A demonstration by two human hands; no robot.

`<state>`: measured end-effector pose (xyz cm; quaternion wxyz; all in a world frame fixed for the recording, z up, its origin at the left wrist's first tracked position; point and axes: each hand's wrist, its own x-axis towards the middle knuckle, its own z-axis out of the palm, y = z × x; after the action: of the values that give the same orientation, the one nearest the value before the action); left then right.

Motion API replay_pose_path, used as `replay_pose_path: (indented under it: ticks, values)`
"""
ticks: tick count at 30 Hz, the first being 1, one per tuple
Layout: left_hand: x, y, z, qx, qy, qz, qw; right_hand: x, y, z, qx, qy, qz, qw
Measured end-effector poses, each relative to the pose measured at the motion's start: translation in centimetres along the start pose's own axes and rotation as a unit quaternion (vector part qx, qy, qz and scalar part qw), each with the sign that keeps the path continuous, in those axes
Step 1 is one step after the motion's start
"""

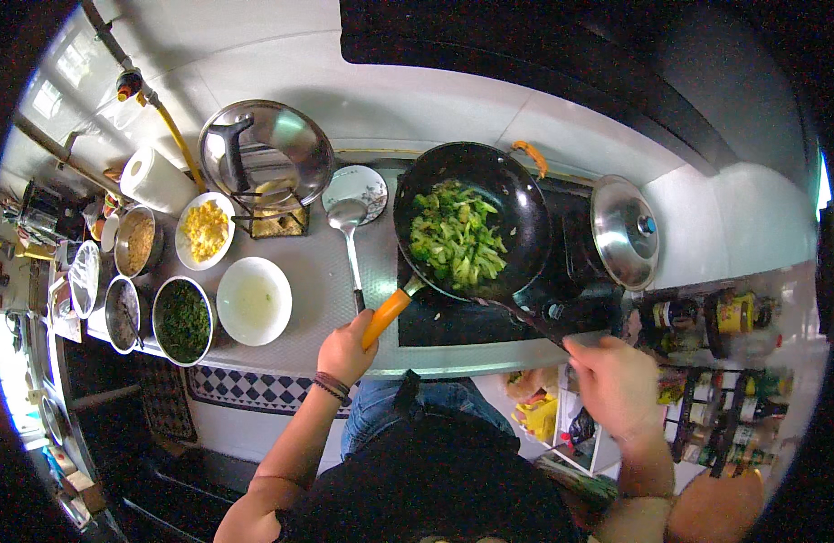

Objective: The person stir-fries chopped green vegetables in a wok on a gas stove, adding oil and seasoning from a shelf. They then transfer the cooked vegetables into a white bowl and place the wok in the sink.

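Note:
My left hand [347,349] grips the orange handle of a black wok [518,224] on the dark cooktop [457,326]. Chopped green vegetables [457,237], perhaps broccoli, lie in the left and middle of the wok. My right hand [610,377], slightly blurred, is closed around the handle of a dark spatula [525,315], whose far end reaches to the wok's near rim. Left of the wok, a metal ladle [347,216] rests with its bowl on a patterned plate [372,190]; its handle runs down towards my left hand.
A white bowl of pale liquid [254,301], a bowl of dark chopped greens [183,320] and a bowl of scrambled egg [205,231] stand left. A glass lid [288,136] leans on a rack behind; a metal lid [624,231] leans at right. Bottles [736,312] stand on the right shelf.

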<state>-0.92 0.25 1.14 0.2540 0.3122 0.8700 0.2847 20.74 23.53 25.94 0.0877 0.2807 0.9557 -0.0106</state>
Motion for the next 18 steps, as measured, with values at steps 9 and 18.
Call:
replay_pose_path:
  ticks: [9, 18]
  values:
    - [-0.6, -1.0, 0.4, -0.002, 0.046, 0.038, 0.998, 3.8, 5.2, 5.7, 0.197, 0.125, 0.032, 0.972]
    - [-0.2, -0.8, 0.6, -0.003, 0.041, 0.057, 0.998, 14.8, 9.7, 11.9, 0.285, 0.115, -0.009, 0.952]
